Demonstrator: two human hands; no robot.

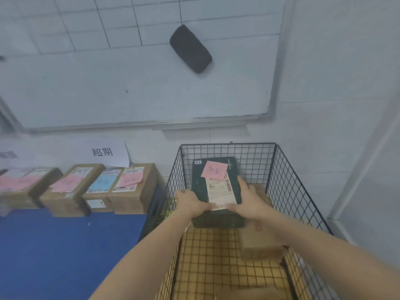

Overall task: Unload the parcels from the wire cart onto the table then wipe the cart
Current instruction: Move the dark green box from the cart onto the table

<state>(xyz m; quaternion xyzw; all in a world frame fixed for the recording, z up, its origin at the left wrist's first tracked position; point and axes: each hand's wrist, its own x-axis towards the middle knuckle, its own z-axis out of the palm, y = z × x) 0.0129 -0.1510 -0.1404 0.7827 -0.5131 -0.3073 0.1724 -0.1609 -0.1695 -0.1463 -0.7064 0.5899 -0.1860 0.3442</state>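
Black parcel (199, 180) sits inside the cart (281, 169), toward its far end, held at its near edge by both hands. The left hand (192, 203) wraps the near left corner and the right hand (249, 202) clasps the right side. The fingers (232, 207) of each curl over the top face onto the label (218, 191), so both are closed on the parcel. Whether it is off the cart floor I cannot tell. A brown parcel (259, 241) lies just beside it, partly under the right wrist. The bench (65, 245) stands to the left, with a row of boxes (129, 191) along its back and bare blue surface in front of them.

The likely trouble, as I judge it:
- **Far end dipping:** the hold is at the near end only, so the far end may dip on the lift and catch the wire.
- **Left wall:** the swing to the bench must clear its top rim, and a knock there could twist the parcel out of the fingers.
- **Pink note:** the note (214, 169) looks stuck by one edge and could peel away.
- **Slipping grip:** fingers resting on the label may slide
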